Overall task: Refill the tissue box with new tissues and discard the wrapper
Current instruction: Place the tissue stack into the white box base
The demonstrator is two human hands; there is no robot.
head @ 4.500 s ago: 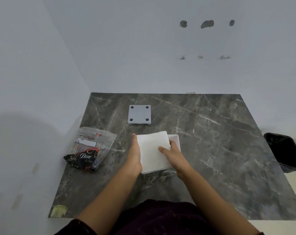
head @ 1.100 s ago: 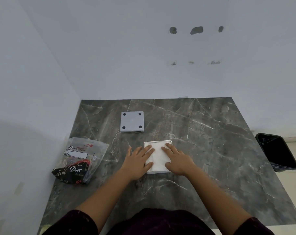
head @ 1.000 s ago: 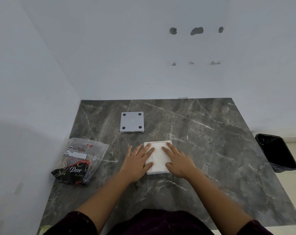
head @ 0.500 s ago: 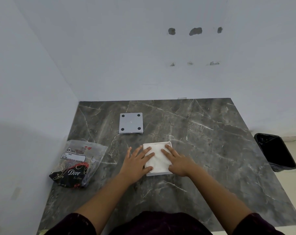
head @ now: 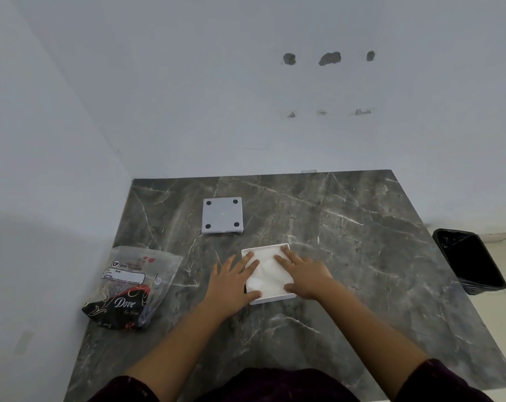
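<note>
A white square tissue box (head: 275,299) lies open on the dark marble table, with a stack of white tissues (head: 267,274) inside it. My left hand (head: 231,282) lies flat with spread fingers on the stack's left side. My right hand (head: 304,274) presses flat on its right side. Neither hand grips anything. The grey square box lid (head: 222,215), with a black dot near each corner, lies farther back. The plastic tissue wrapper (head: 130,285), clear with black and red print, lies at the table's left edge.
A black waste bin (head: 469,262) stands on the floor beyond the table's right edge. White walls close the left and back sides of the marble table (head: 362,256).
4.5 s ago both hands held the tissue stack above the box. It now sits inside the box. Over the last second the hands stay flat on it, the fingers shifting slightly.
</note>
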